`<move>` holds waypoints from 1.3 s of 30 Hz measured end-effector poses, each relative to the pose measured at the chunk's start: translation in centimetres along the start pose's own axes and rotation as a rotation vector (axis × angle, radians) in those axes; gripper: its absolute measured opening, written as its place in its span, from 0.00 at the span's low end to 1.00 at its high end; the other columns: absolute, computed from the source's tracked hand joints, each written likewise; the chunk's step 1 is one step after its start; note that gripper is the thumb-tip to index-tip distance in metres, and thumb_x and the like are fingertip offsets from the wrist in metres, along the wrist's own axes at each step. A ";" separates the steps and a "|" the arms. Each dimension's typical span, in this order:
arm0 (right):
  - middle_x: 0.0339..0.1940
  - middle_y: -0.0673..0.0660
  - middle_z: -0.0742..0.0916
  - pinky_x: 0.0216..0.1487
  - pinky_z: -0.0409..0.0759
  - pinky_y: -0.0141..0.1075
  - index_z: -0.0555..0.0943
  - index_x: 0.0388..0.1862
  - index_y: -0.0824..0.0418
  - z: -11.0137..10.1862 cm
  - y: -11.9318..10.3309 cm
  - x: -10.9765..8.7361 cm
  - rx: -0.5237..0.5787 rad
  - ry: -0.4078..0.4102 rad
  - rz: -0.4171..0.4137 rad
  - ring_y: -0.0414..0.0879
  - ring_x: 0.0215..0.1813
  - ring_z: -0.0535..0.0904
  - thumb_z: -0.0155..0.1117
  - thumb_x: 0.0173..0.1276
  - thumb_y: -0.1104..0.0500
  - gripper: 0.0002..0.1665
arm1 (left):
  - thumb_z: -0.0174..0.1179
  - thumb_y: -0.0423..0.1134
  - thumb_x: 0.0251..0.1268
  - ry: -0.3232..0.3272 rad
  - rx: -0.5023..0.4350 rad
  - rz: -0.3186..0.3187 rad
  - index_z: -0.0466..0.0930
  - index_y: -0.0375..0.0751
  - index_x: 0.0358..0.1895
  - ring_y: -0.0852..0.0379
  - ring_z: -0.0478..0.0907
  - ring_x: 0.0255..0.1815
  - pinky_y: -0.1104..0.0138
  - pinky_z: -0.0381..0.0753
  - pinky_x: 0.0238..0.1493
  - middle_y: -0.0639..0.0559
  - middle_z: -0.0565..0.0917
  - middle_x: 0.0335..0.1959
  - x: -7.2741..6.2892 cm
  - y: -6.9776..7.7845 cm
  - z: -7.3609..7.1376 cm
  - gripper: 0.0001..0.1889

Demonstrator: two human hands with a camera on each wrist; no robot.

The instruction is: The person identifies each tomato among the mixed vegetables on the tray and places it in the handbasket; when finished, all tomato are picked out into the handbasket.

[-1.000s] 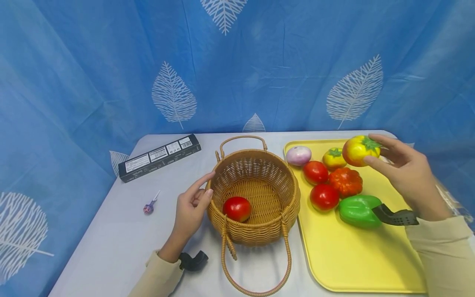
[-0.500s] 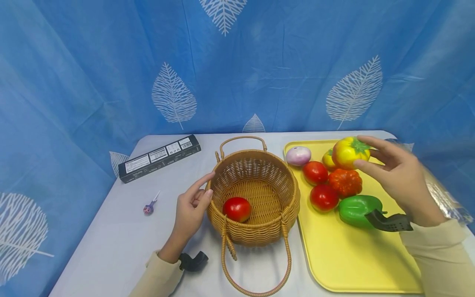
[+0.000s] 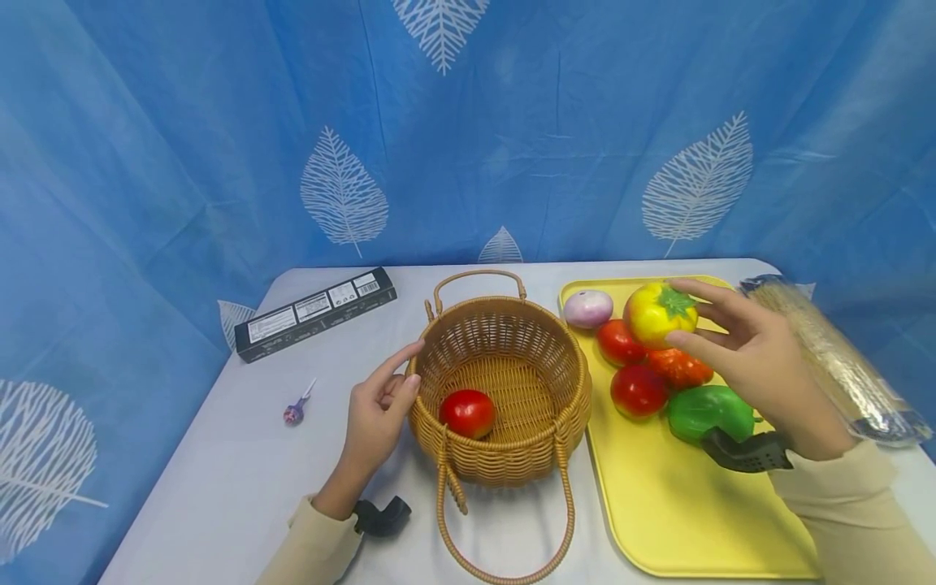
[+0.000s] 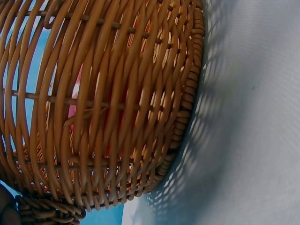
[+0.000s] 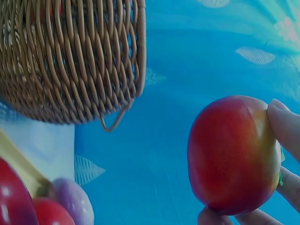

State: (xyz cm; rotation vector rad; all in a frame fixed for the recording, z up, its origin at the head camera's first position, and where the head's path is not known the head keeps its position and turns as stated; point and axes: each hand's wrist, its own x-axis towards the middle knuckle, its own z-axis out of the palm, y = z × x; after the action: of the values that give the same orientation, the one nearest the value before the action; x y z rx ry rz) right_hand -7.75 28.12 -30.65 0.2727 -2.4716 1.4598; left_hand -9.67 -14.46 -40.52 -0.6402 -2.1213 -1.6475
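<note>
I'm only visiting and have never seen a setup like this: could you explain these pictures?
There is no robot here: the work is done bare-handed. The large picture comes from a camera worn on the head, looking forward and down; the other two come from cameras worn on each wrist.

The left hand touches the rim of a wicker basket with a red tomato inside. The right hand holds a yellow-and-red fruit with green leaves; the right wrist camera shows its red side.

On the white table, a yellow tray carries a purple onion, two more red tomatoes, a ribbed orange-red vegetable and a green bell pepper. To the left lie a black box and a lollipop; to the right, a clear-wrapped package.
</note>
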 end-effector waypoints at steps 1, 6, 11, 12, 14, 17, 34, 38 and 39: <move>0.69 0.53 0.78 0.51 0.78 0.23 0.76 0.72 0.56 0.3 -0.1 0.0 0.011 -0.001 -0.020 0.39 0.62 0.77 0.72 0.66 0.70 0.36 | 0.57 0.22 0.69 0.000 0.000 -0.001 0.78 0.33 0.65 0.64 0.53 0.15 0.68 0.51 0.13 0.56 0.60 0.13 0.0 0.0 0.0 0.22; 0.67 0.54 0.80 0.53 0.78 0.25 0.77 0.71 0.58 1.7 -0.5 -0.2 0.041 -0.023 -0.082 0.41 0.59 0.78 0.72 0.63 0.73 0.36 | 0.57 0.22 0.68 0.003 0.009 0.004 0.78 0.33 0.65 0.63 0.53 0.14 0.67 0.51 0.13 0.56 0.60 0.14 0.1 0.0 0.0 0.22; 0.67 0.55 0.80 0.54 0.79 0.27 0.77 0.71 0.59 3.5 -1.0 -0.5 0.077 -0.059 -0.115 0.42 0.58 0.79 0.73 0.61 0.75 0.38 | 0.58 0.22 0.69 0.003 0.011 -0.004 0.78 0.35 0.66 0.63 0.53 0.15 0.67 0.51 0.13 0.56 0.60 0.14 0.0 -0.1 0.0 0.23; 0.68 0.55 0.79 0.54 0.79 0.27 0.77 0.71 0.59 3.8 -1.1 -0.6 0.093 -0.067 -0.123 0.43 0.59 0.79 0.73 0.61 0.75 0.39 | 0.58 0.22 0.69 0.003 0.011 -0.005 0.78 0.34 0.66 0.63 0.53 0.15 0.67 0.51 0.13 0.56 0.60 0.14 0.0 -0.1 0.0 0.23; 0.69 0.57 0.79 0.55 0.79 0.29 0.76 0.71 0.61 4.6 -1.4 -0.8 0.142 -0.078 -0.144 0.44 0.62 0.79 0.73 0.60 0.77 0.40 | 0.58 0.22 0.69 0.003 0.011 -0.006 0.78 0.34 0.66 0.63 0.53 0.15 0.67 0.51 0.13 0.56 0.60 0.14 0.0 0.0 0.0 0.23; 0.70 0.58 0.77 0.57 0.78 0.30 0.76 0.71 0.63 5.7 -1.7 -1.1 0.197 -0.080 -0.172 0.45 0.67 0.76 0.72 0.58 0.78 0.41 | 0.57 0.21 0.68 0.004 0.012 -0.003 0.78 0.32 0.65 0.63 0.53 0.15 0.67 0.51 0.13 0.56 0.59 0.14 0.1 0.1 0.0 0.22; 0.70 0.65 0.76 0.62 0.76 0.37 0.76 0.70 0.65 8.8 -2.1 -1.5 0.309 -0.120 -0.261 0.50 0.69 0.75 0.72 0.55 0.81 0.41 | 0.58 0.22 0.68 0.005 0.011 -0.021 0.78 0.33 0.65 0.63 0.53 0.15 0.67 0.52 0.14 0.57 0.59 0.14 -0.1 0.1 0.0 0.22; 0.71 0.61 0.77 0.63 0.76 0.37 0.77 0.70 0.61 9.2 -2.1 -1.7 0.272 -0.118 -0.258 0.50 0.71 0.74 0.74 0.55 0.79 0.42 | 0.58 0.24 0.69 0.003 0.010 -0.017 0.78 0.37 0.66 0.64 0.54 0.15 0.66 0.52 0.14 0.57 0.60 0.14 -0.1 -0.1 0.0 0.23; 0.71 0.59 0.77 0.63 0.76 0.37 0.78 0.70 0.59 9.3 -2.1 -1.7 0.252 -0.116 -0.260 0.50 0.71 0.73 0.75 0.55 0.78 0.42 | 0.59 0.24 0.70 0.003 0.011 -0.014 0.78 0.38 0.67 0.64 0.54 0.15 0.66 0.52 0.14 0.57 0.60 0.14 -0.1 -0.1 0.0 0.23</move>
State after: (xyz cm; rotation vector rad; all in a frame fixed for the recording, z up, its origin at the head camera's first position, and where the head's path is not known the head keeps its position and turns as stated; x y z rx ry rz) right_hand -6.71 19.02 -33.75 0.7178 -2.2284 1.6765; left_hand -9.64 -14.53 -40.61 -0.6205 -2.1362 -1.6421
